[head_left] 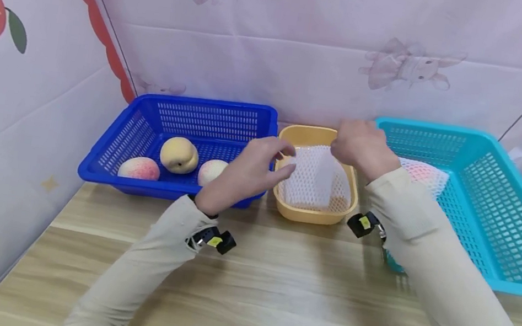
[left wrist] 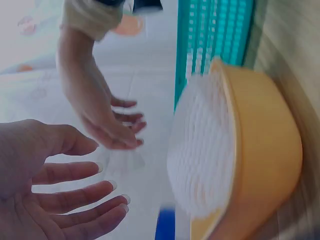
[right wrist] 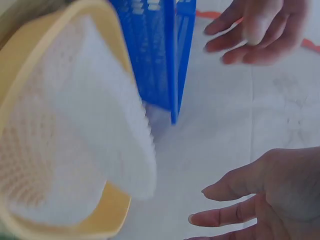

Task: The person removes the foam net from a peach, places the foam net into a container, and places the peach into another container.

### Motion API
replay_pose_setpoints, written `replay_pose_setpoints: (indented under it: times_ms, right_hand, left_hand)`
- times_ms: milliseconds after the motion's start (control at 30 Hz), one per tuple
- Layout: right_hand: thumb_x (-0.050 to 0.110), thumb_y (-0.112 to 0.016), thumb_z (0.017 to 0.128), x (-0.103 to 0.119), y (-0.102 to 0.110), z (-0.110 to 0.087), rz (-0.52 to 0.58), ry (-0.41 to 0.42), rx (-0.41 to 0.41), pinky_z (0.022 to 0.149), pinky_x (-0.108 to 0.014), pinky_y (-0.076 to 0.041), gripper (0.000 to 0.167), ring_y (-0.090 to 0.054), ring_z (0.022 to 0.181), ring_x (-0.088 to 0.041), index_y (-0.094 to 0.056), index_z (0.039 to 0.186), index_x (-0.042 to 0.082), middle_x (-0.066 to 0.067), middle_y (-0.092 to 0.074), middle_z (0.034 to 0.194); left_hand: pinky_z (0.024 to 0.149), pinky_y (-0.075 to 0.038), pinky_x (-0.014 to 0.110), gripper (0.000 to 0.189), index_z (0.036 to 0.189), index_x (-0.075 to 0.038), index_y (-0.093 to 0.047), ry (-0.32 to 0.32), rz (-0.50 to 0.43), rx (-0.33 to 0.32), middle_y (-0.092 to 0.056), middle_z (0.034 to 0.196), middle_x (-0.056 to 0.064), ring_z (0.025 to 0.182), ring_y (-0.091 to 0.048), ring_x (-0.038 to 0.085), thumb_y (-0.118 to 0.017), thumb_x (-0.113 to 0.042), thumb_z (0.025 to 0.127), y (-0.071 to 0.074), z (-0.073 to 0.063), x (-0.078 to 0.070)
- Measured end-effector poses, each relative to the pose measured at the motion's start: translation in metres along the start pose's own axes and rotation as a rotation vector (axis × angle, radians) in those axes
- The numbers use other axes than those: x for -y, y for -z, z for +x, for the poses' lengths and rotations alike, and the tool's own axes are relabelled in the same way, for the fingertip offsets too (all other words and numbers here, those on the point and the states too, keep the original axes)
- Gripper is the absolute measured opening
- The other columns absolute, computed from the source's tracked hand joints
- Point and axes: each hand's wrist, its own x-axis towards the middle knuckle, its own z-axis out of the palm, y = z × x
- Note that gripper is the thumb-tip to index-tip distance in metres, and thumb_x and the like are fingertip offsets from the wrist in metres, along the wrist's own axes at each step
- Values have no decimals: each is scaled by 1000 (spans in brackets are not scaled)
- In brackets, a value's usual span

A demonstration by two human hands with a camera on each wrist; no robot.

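Observation:
White foam fruit nets [head_left: 311, 178] lie in a small yellow basket [head_left: 311, 216], their tops near the rim. My left hand [head_left: 252, 167] hovers by the left side of this basket, thumb and fingers spread apart with nothing between them. Over its right back rim is my right hand [head_left: 360, 146]; the right wrist view shows the fingers [right wrist: 225, 216] apart and holding nothing. A peach in a foam net [head_left: 423, 176] sits in the teal basket [head_left: 498, 219], partly behind my right forearm.
On the left stands a blue basket [head_left: 172, 188] with a yellow peach [head_left: 178, 154], a pink-and-white peach [head_left: 140, 168] and another pale peach [head_left: 211, 171] partly hidden by my left hand. A patterned wall covering [head_left: 274, 70] rises right behind the baskets on the wooden table [head_left: 264, 286].

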Motion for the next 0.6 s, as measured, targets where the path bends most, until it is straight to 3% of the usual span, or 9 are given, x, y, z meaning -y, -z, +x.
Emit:
replay_pose_setpoints:
  times_ms: [100, 233, 333, 467, 567, 600]
  right_hand:
    - [16, -42, 92, -15, 4, 0, 17, -19, 29, 89, -62, -41, 29, -49, 108, -46, -57, 109, -2, -27, -55, 117]
    - [20, -41, 95, -39, 8, -1, 25, -37, 51, 85, -63, -42, 34, -49, 107, -49, -55, 114, -5, -31, -53, 119]
    - [18, -42, 95, -58, 10, -4, 29, -49, 59, 81, -62, -42, 29, -48, 103, -49, -53, 107, -6, -32, -52, 114]
    - [10, -46, 92, -82, 7, -6, 38, -67, 62, 68, -50, -41, 14, -46, 85, -40, -49, 91, -4, -24, -51, 90]
    - [6, -50, 90, -100, 2, -7, 48, -88, 69, 66, -49, -41, 16, -46, 83, -40, -49, 97, -9, -27, -51, 91]
    - [6, -53, 89, -106, 0, -8, 50, -97, 71, 71, -53, -43, 23, -47, 90, -44, -49, 104, -11, -31, -52, 100]
  left_hand:
    - [82, -53, 32, 23, 111, 0, -65, -22, -37, 27, -66, 109, 13, 96, -64, 23, -62, -15, 93, -9, 4, -12]
    - [82, -52, 28, 23, 109, 0, -65, -50, -37, 57, -66, 107, 12, 94, -63, 21, -61, -16, 94, -25, 11, -27]
    - [81, -50, 24, 22, 108, -1, -66, -64, -33, 76, -67, 106, 11, 93, -63, 20, -60, -18, 95, -38, 15, -37]
    - [81, -50, 21, 22, 108, -2, -66, -51, -46, 111, -67, 105, 9, 94, -63, 17, -59, -19, 96, -53, 19, -50]
    - [80, -49, 18, 22, 107, -2, -67, -49, -49, 125, -68, 103, 8, 95, -63, 16, -58, -19, 96, -64, 22, -59]
    - [79, -49, 17, 22, 107, -2, -67, -51, -52, 127, -68, 102, 8, 93, -63, 15, -58, -18, 96, -68, 23, -62]
